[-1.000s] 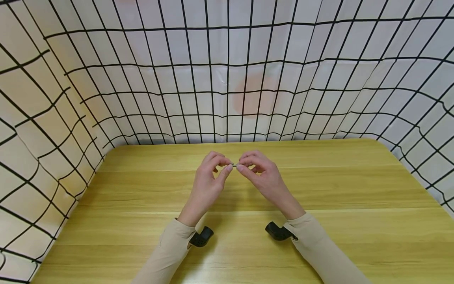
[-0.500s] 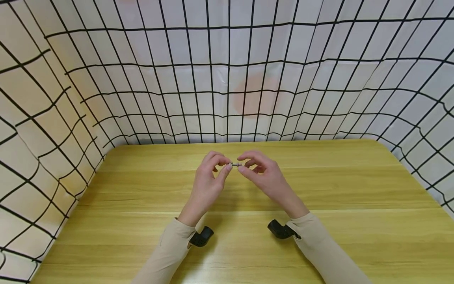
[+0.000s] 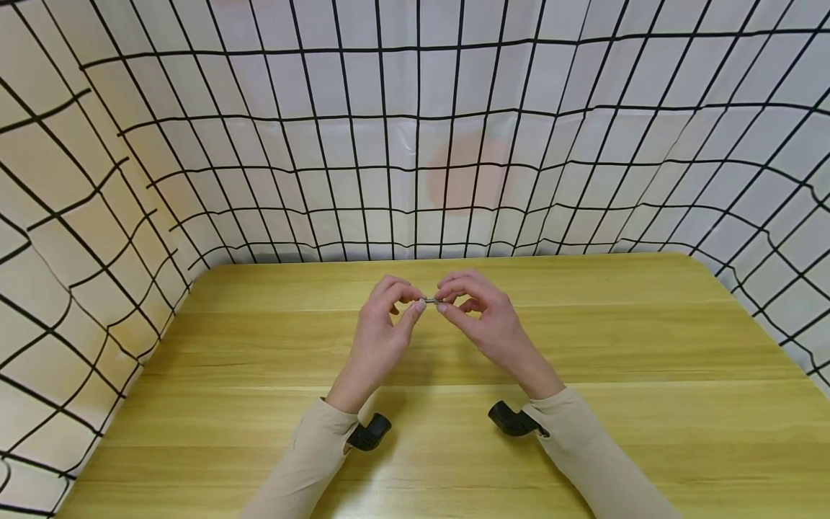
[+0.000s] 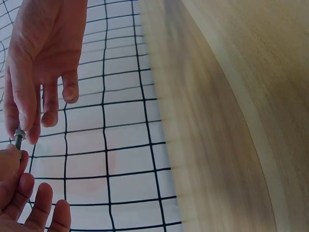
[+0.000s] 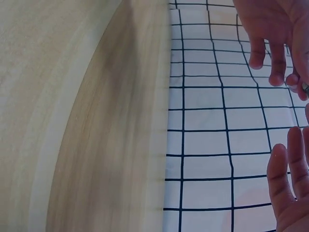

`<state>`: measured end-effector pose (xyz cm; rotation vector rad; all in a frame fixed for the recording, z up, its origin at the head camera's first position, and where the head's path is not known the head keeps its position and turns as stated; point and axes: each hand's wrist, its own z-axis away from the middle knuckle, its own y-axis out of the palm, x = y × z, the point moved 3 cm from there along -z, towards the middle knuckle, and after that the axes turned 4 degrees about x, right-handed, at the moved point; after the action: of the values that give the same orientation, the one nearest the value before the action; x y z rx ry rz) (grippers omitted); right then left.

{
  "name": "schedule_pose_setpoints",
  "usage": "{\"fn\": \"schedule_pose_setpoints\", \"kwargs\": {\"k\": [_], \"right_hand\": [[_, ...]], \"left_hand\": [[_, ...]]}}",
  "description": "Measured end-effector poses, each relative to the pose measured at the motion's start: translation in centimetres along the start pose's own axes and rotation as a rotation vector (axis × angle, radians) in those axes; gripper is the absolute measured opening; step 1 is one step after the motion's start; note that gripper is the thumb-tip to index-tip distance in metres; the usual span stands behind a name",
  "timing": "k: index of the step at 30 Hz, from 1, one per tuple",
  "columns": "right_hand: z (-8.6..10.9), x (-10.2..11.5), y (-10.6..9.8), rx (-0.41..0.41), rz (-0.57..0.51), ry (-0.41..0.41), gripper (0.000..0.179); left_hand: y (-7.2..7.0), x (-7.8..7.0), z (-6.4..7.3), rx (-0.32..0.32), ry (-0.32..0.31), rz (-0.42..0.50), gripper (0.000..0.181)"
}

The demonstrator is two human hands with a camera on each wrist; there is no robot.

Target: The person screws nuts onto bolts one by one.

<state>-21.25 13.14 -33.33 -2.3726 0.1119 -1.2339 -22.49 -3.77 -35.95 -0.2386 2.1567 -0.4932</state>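
Note:
Between my hands is a small metal bolt (image 3: 430,300), lying level just above the wooden table. My left hand (image 3: 381,328) pinches its left end between thumb and index finger. On the other end, the thumb and index finger of my right hand (image 3: 485,317) grip it. Seen in the left wrist view, the bolt (image 4: 19,138) carries a nut-like collar right at the right hand's (image 4: 46,63) fingertips. The right wrist view catches only a bit of the bolt (image 5: 305,89) at its edge. Both ends are hidden by fingers.
A wooden table (image 3: 415,461) spans the space under both forearms. Behind and beside it hangs white sheeting with a black grid net (image 3: 415,169). Black curved mounts (image 3: 369,432) stick out from both sleeve cuffs.
Half a second ago my right thumb and index finger were parted from the bolt, leaving its right end showing. They have closed on it again. My left hand has stayed in place.

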Motion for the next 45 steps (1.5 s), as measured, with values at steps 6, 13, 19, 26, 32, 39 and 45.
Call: {"fn": "schedule_pose_setpoints", "kwargs": {"k": [6, 13, 19, 26, 32, 39, 45], "right_hand": [[0.0, -0.1, 0.1, 0.006, -0.005, 0.014, 0.01], [0.0, 0.0, 0.3, 0.011, -0.007, 0.03, 0.013], [0.0, -0.2, 0.4, 0.011, -0.004, 0.052, 0.012], [0.0, -0.2, 0.5, 0.012, -0.023, 0.056, 0.008], [0.0, -0.5, 0.6, 0.021, -0.107, 0.073, 0.007], [0.1, -2.8, 1.0, 0.014, -0.136, 0.121, 0.01], [0.3, -4.0, 1.0, 0.019, -0.113, 0.146, 0.015]], "left_hand": [[0.0, -0.1, 0.0, 0.002, -0.004, 0.001, 0.004], [0.0, -0.1, 0.0, -0.002, -0.002, 0.003, 0.005], [0.0, 0.0, 0.0, -0.006, 0.002, -0.005, 0.004], [0.0, 0.0, 0.0, -0.007, 0.009, 0.0, 0.005], [0.1, 0.1, 0.0, -0.008, 0.019, 0.003, 0.004], [0.2, 0.1, 0.0, -0.001, 0.024, 0.009, 0.005], [0.2, 0.1, 0.0, -0.004, 0.018, 0.007, 0.003]]}}
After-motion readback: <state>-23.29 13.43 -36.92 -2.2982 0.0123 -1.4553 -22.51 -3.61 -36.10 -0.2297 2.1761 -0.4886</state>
